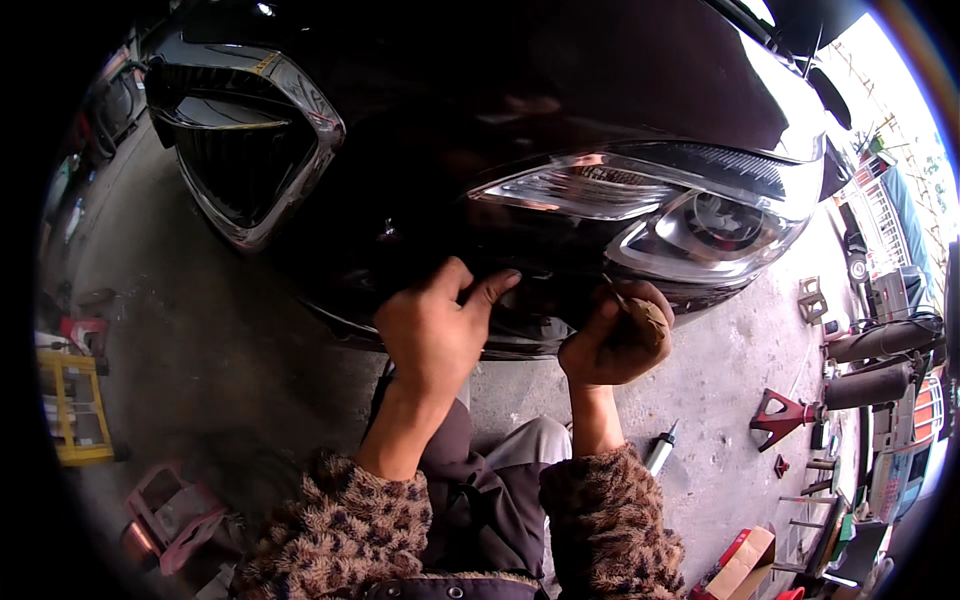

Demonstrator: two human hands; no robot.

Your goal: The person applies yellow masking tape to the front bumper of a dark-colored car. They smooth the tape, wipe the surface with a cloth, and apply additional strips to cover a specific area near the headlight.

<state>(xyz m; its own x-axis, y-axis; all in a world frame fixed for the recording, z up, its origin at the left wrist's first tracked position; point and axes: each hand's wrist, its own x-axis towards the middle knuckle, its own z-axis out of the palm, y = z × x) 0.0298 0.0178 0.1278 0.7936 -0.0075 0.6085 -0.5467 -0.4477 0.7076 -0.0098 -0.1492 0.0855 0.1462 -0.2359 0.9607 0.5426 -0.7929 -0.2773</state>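
Note:
The dark, glossy front bumper (pixel 520 235) of a car fills the space before me. My left hand (pixel 435 320) is against its lower part, left of the headlight (pixel 690 215). Its thumb stands apart from the bent index finger, and the other fingertips are out of sight. My right hand (pixel 615 340) is closed below the headlight's inner corner. It grips a small tool (pixel 642 318) with a thin metal shaft and a brownish handle; its exact kind is unclear. The shaft points up toward the bumper's dark surface.
A chrome-edged grille (pixel 320 130) is at the upper left. On the concrete floor to the right are a white tube with a pointed nozzle (pixel 662 448), a red jack stand (pixel 780 418) and an opened cardboard box (pixel 740 565). A yellow step frame (pixel 75 410) stands far left.

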